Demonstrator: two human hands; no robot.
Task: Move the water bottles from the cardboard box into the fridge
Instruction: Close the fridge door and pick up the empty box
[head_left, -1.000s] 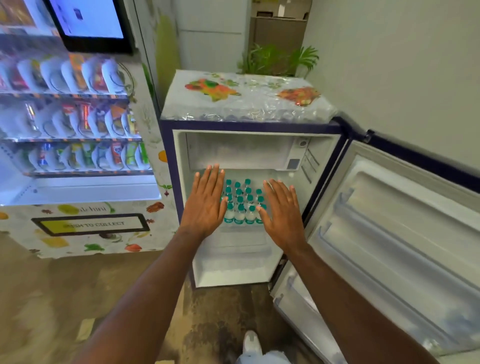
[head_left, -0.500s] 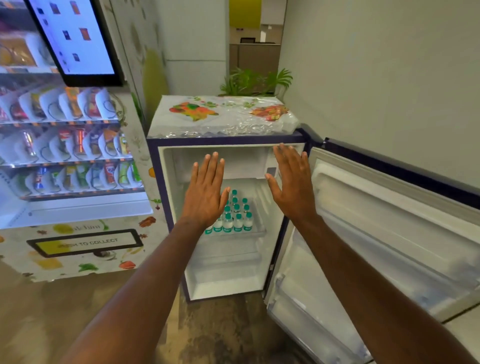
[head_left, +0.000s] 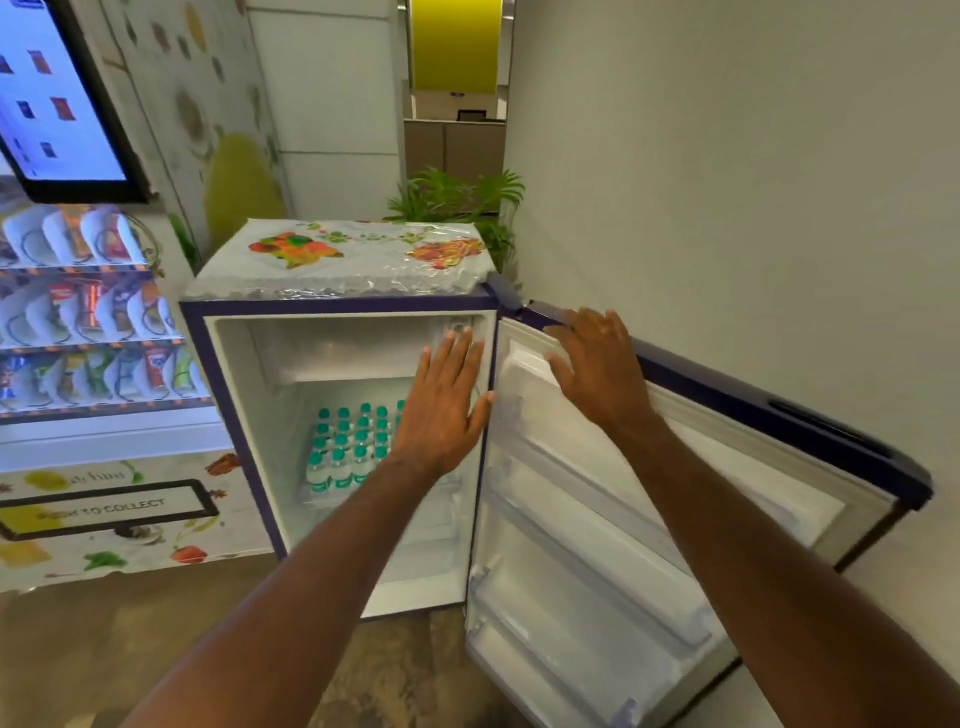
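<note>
Beige wall behind small white-lined purple fridge (head_left: 337, 364); green-capped clear plastic water bottles (head_left: 348, 447) shelved inside, left of and below left hand (head_left: 441, 410) fingers. Right hand (head_left: 597, 364) nearer open door (head_left: 675, 519), resting on its top edge. Both hands' fingers straight, holding nothing.

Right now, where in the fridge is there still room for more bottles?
The door racks look bare, as does the fridge floor below the shelf. The water bottles crowd the shelf's left side; the left hand hides its right.
</note>
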